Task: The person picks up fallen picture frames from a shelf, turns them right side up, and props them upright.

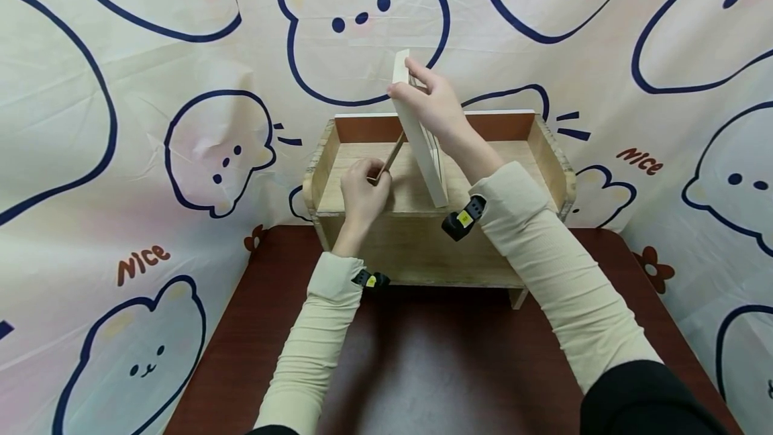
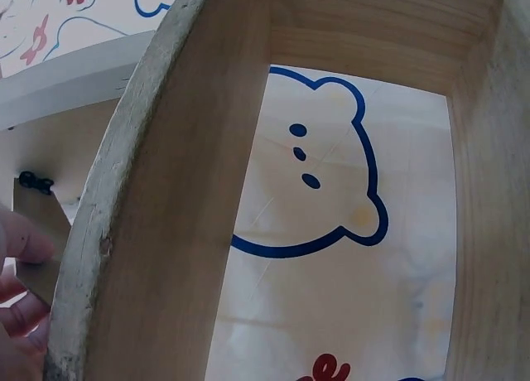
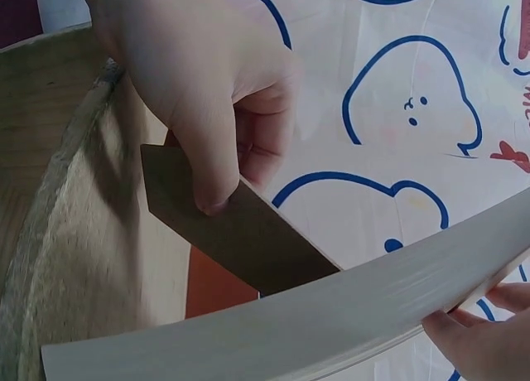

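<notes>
A white-edged picture frame [image 1: 419,136] stands tilted, edge-on to me, over the top of a small wooden shelf [image 1: 483,250]. My right hand [image 1: 437,103] grips its upper part, thumb and fingers on the edge. Behind it, my left hand [image 1: 365,190] pinches the brown stand leg [image 1: 392,155], which juts out from the frame's back. The right wrist view shows the left thumb [image 3: 214,170] flat on this leg, with the right fingers [image 3: 464,335] on the frame's rim. A dark hinge [image 2: 36,180] shows at the leg's end in the left wrist view. The frame's front is hidden.
The shelf has raised side walls [image 1: 552,160] and a brown-orange back strip [image 1: 368,129]. It stands at the far end of a dark red-brown table [image 1: 423,361]. Behind hangs a patterned cloth [image 1: 253,72] with bear drawings.
</notes>
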The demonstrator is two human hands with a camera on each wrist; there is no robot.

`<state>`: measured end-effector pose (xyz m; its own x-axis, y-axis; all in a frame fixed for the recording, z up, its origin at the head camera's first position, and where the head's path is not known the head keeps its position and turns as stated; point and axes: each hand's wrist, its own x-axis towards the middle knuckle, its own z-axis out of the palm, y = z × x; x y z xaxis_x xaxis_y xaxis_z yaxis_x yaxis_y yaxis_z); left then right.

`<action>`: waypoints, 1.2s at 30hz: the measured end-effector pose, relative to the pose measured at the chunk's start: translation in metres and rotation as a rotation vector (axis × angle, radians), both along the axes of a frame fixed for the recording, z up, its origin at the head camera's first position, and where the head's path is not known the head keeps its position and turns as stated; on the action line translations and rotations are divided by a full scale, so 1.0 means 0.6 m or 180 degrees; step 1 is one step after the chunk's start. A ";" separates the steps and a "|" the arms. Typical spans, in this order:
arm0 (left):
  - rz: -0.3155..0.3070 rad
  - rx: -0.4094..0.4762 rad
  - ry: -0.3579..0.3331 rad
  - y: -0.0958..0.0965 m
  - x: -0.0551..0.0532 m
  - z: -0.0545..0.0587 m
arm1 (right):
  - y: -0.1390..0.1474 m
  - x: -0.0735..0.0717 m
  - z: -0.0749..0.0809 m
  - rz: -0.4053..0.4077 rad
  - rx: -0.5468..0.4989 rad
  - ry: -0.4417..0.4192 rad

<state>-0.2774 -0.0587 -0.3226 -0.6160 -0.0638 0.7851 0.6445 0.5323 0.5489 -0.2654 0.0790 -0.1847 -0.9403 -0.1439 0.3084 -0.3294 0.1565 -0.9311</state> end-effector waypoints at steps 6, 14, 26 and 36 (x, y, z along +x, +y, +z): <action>-0.0031 0.0017 0.0061 -0.003 -0.002 -0.005 | -0.008 -0.003 -0.002 0.0008 0.0001 0.0009; -0.0060 0.0014 -0.0002 -0.007 0.001 -0.006 | -0.014 0.000 -0.002 0.0011 0.0150 0.0047; -0.0265 -0.0167 -0.0325 -0.017 0.005 0.006 | -0.015 0.005 0.006 0.0017 0.0122 -0.0130; -0.0580 -0.0462 -0.0887 -0.037 0.023 0.051 | -0.009 -0.008 0.026 -0.0151 0.0226 -0.0186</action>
